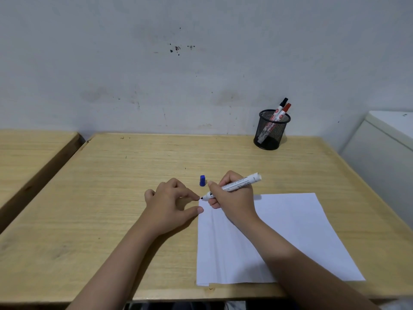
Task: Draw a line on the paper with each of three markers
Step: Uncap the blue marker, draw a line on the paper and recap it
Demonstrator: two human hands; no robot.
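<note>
Marker in use: uncapped white whiteboard marker with a dark tip [232, 186], tilted, tip at the far left corner of the paper
Right hand [232, 198]: fingers wrapped around the marker barrel
Paper: white creased sheet [290, 238] lying flat on the worktop, no drawn line visible
Left hand [167, 202]: fingers loosely spread, holding nothing; one fingertip just beside the marker tip, another on the paper's edge
Cap: small blue plastic cap [202, 180] on the worktop just beyond the hands
Holder: black mesh cup [270, 130] at the far edge, holding a black-capped marker [281, 106] and a red-capped marker [285, 110]
Worktop: light wooden desk [111, 198]
</note>
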